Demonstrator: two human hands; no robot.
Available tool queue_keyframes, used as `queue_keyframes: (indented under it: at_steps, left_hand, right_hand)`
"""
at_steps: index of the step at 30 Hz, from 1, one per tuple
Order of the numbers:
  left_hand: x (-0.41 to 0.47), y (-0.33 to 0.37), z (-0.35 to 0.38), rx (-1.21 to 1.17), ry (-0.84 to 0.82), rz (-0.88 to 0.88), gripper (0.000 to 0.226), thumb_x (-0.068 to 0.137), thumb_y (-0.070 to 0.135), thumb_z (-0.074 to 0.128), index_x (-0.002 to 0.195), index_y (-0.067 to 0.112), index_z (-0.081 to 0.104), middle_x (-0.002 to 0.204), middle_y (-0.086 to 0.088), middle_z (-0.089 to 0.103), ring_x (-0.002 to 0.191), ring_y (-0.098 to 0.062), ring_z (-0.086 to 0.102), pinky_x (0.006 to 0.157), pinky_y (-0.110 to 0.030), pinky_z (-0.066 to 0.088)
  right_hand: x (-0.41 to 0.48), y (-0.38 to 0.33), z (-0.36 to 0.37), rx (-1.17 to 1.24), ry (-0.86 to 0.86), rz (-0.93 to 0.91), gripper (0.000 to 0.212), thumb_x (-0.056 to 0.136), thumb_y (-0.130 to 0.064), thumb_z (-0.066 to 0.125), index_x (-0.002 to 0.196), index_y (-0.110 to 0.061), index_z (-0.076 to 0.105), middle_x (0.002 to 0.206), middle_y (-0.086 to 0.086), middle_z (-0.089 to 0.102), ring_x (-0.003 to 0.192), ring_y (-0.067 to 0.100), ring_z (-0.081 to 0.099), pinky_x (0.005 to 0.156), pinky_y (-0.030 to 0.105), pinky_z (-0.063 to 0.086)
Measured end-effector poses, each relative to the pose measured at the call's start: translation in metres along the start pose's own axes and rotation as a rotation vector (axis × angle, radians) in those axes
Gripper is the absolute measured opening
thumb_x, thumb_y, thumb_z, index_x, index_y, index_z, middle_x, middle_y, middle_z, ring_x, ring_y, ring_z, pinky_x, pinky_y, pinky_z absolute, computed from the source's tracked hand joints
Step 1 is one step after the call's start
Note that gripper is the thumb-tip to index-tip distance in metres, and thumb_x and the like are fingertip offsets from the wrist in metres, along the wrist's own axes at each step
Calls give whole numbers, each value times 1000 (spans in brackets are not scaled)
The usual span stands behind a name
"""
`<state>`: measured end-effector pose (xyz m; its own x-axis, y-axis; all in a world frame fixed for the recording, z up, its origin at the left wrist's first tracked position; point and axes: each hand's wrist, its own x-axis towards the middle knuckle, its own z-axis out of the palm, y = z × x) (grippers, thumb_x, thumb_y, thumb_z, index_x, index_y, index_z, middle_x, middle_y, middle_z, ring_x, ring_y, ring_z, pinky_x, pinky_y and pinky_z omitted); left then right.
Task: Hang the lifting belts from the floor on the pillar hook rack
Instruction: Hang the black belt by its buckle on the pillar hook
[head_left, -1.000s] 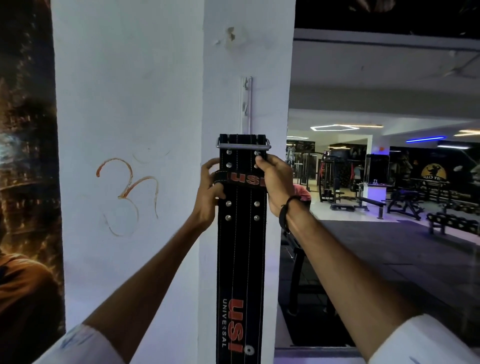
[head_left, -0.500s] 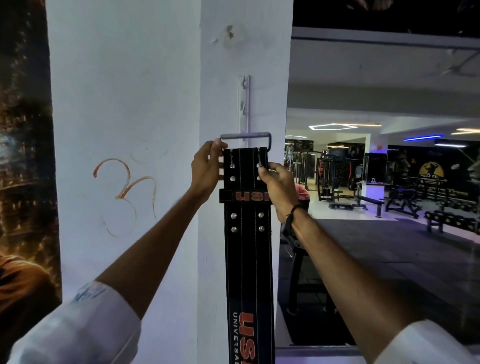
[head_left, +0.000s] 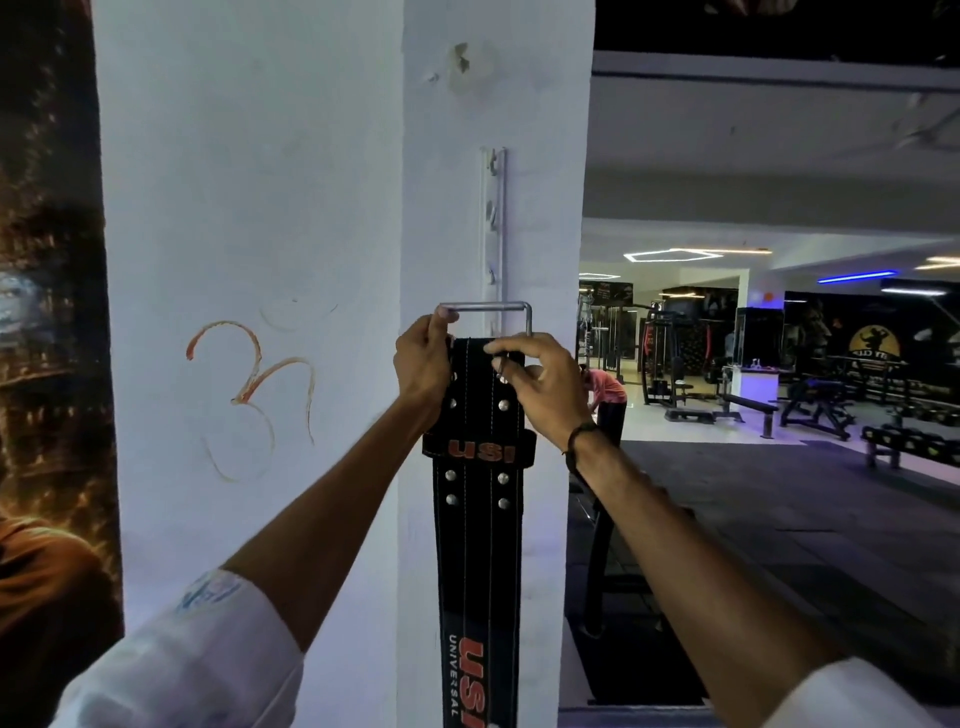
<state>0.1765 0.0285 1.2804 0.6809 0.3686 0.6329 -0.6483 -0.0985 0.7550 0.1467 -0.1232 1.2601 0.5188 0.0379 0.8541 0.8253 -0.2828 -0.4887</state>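
A black lifting belt with red USI lettering hangs straight down against the white pillar. Its metal buckle frame is lifted above the belt's top edge, just below the lowest hooks of the white hook rack fixed vertically on the pillar. My left hand grips the buckle's left end and the belt's top corner. My right hand pinches the belt's top right edge and the buckle prong. Whether the buckle rests on a hook cannot be told.
An orange symbol is drawn on the pillar's left face. A dark poster covers the wall at left. To the right the gym floor opens out with benches, machines and a person in a red shirt.
Both hands have raised the belt's top end up the pillar. The buckle frame has swung up off the belt and now sits just under the hook rack.
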Motion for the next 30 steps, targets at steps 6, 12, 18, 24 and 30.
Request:
queue_keyframes:
  at_steps: [6, 12, 18, 24, 30]
  left_hand:
    - [-13, -20, -7, 27, -132, 181, 19, 107, 27, 39, 125, 30, 44, 104, -1, 70, 76, -16, 63, 72, -35, 53]
    - [-18, -44, -24, 71, -393, 120, 53, 81, 15, 38, 126, 29, 62, 119, 0, 68, 101, -21, 64, 87, -44, 54]
    - [-7, -45, -21, -8, -425, 190, 33, 101, 18, 57, 134, 23, 63, 135, 3, 65, 115, -18, 67, 91, -39, 60]
    - [8, -56, -5, 36, -233, 274, 31, 103, 28, 56, 130, 19, 67, 127, -2, 71, 113, -17, 70, 93, -38, 59]
    - [15, -67, 5, 129, -96, 188, 25, 101, 26, 58, 115, 15, 76, 115, -1, 76, 107, -13, 70, 91, -24, 55]
  right_hand:
    - [-5, 24, 13, 82, 180, 65, 16, 87, -16, 70, 97, -27, 77, 104, -8, 74, 104, -1, 64, 80, 21, 56]
    - [8, 39, 16, 146, 235, 128, 16, 86, -17, 71, 99, -22, 77, 98, -10, 73, 100, -2, 65, 87, 17, 53]
    - [25, 45, 14, 175, 260, 120, 22, 86, -19, 72, 107, -14, 75, 107, -1, 76, 107, 5, 67, 83, 10, 52]
    - [39, 48, 16, 120, 216, 141, 29, 87, -19, 71, 115, -10, 72, 117, 2, 72, 111, 5, 62, 77, -4, 42]
    - [39, 67, 25, 33, 149, 247, 37, 88, -30, 70, 119, -10, 69, 122, 6, 70, 116, 14, 64, 89, 11, 46]
